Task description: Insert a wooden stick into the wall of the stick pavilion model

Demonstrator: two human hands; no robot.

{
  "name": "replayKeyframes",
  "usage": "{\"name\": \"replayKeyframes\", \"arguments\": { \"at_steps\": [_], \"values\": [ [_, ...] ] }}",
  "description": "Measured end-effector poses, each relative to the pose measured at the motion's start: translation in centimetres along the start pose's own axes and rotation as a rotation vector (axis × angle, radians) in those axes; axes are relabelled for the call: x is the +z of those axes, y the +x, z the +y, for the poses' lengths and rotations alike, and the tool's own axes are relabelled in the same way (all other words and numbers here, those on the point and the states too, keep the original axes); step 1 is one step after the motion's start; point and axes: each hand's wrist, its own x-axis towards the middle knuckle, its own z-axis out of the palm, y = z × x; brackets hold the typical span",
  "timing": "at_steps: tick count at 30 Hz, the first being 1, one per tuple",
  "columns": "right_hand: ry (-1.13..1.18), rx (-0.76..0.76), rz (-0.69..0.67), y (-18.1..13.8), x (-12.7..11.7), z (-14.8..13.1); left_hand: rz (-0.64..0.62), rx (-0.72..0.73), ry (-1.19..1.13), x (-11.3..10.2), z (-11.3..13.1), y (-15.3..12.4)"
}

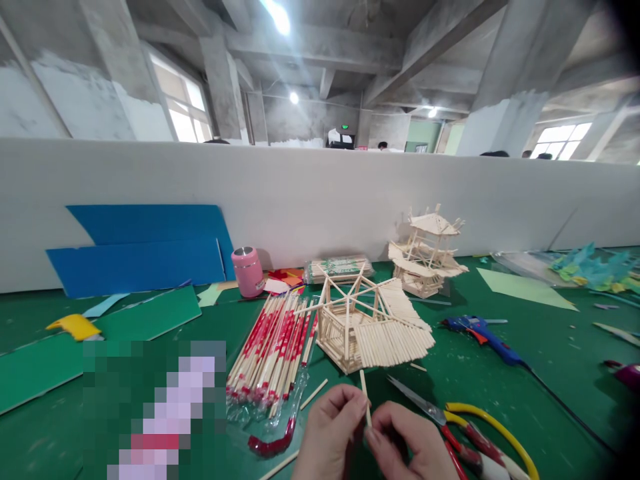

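A short, pale wooden stick is at the lower centre of the frame, pinched between the fingertips of the left hand and the right hand. Just beyond stands a part-roofed pavilion model of bare wooden sticks. Green print on a clear-wrapped stick bundle behind it is too small to read, as is a glowing green sign at upper centre. Steel-bladed scissors lie close beside the right hand; red-and-white-wrapped sticks lie left of the pavilion, a blue glue gun at right, a pink metal-lidded jar left of centre.
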Motion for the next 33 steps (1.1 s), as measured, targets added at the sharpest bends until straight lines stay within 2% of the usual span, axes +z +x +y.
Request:
{"name": "replayKeyframes", "arguments": {
  "at_steps": [4, 11, 16, 21, 25, 29, 33],
  "values": [
    [0.024, -0.003, 0.020, 1.5, -0.4, -0.6, 0.013, -0.015, -0.052, 0.6, 0.0, 0.7],
    [0.136, -0.006, 0.072, 2.7, 0.4, -0.3, 0.034, 0.043, -0.112, 1.7, 0.8, 1.5],
    [0.104, -0.003, 0.095, 2.1, -0.1, 0.2, 0.048, 0.128, -0.004, 1.9, 1.1, 2.0],
    [0.076, 0.009, 0.207, 1.6, -0.9, 0.5, 0.053, 0.201, 0.058, 2.0, 1.3, 2.7],
    [0.096, 0.007, 0.237, 1.4, -1.6, 0.5, 0.050, 0.247, 0.108, 2.1, 1.3, 2.9],
    [-0.004, -0.069, 0.254, 1.5, -2.3, 0.4, 0.047, 0.279, 0.149, 2.2, 1.1, 2.9],
    [-0.157, -0.250, 0.319, 2.0, -3.4, -0.3, 0.062, 0.307, 0.173, 2.4, 1.0, 2.8]
  ]
}}
